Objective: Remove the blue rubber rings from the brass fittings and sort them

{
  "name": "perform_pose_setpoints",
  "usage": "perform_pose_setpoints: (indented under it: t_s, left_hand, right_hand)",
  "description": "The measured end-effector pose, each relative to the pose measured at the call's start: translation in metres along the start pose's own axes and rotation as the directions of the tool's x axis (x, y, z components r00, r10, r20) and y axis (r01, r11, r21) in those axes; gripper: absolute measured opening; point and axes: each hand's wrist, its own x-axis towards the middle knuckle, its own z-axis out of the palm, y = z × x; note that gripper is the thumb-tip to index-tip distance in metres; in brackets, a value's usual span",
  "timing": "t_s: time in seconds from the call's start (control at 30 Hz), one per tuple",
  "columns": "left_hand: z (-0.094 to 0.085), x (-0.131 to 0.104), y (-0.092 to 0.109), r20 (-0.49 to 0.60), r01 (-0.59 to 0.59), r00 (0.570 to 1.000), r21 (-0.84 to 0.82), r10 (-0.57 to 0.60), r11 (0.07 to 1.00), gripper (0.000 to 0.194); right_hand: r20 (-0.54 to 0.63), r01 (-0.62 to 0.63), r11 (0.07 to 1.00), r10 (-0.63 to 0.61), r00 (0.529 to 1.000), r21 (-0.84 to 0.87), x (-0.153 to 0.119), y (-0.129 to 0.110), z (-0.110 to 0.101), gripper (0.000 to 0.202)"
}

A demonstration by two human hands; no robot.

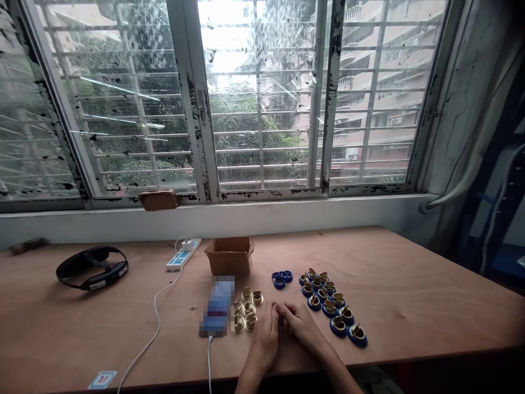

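Note:
My left hand (267,331) and my right hand (296,319) meet at the fingertips above the table's front part. Both have their fingers closed together, and whatever lies between them is hidden. Just left of my left hand is a cluster of several gold-coloured metal pieces (248,307) with upright tabs. Beyond my hands sits a small group of loose blue rings (279,282). To the right of my right hand, several blue rings with gold metal pieces set in them (329,307) stand in slanting rows.
Behind the gold pieces stands an open cardboard box (229,260). A phone (218,306) with a white cable (156,306) lies to the left, near a power strip (184,256). A black headset (93,269) rests farther left on the wooden table (410,295), below the barred window.

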Motion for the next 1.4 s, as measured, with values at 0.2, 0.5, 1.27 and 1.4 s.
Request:
perform_pose_setpoints:
  t_s: [0.2, 0.5, 1.27, 1.4]
  left_hand:
    - [-0.003, -0.001, 0.011, 0.005, -0.055, 0.998, -0.045, 0.055, 0.997, 0.033]
    - [-0.002, -0.003, 0.007, 0.013, -0.05, 0.999, -0.026, 0.05, 0.998, 0.046]
    - [-0.006, 0.009, 0.01, -0.045, -0.012, 0.999, -0.001, 0.012, 1.0, 0.048]
    - [-0.005, 0.007, 0.003, 0.009, -0.043, 0.999, -0.025, 0.043, 0.999, 0.05]
  right_hand:
    - [-0.077, 0.023, 1.0, -0.024, 0.997, -0.007, 0.003, 0.005, 0.001, 0.055]
    - [-0.095, 0.04, 0.997, -0.046, 0.994, -0.066, 0.001, 0.0, 0.001, 0.049]
    - [-0.105, 0.174, 0.942, -0.212, 0.972, -0.288, -0.008, -0.015, 0.001, 0.017]
    - [-0.12, 0.2, 0.909, -0.259, 0.958, -0.367, -0.009, -0.015, 0.002, 0.012]
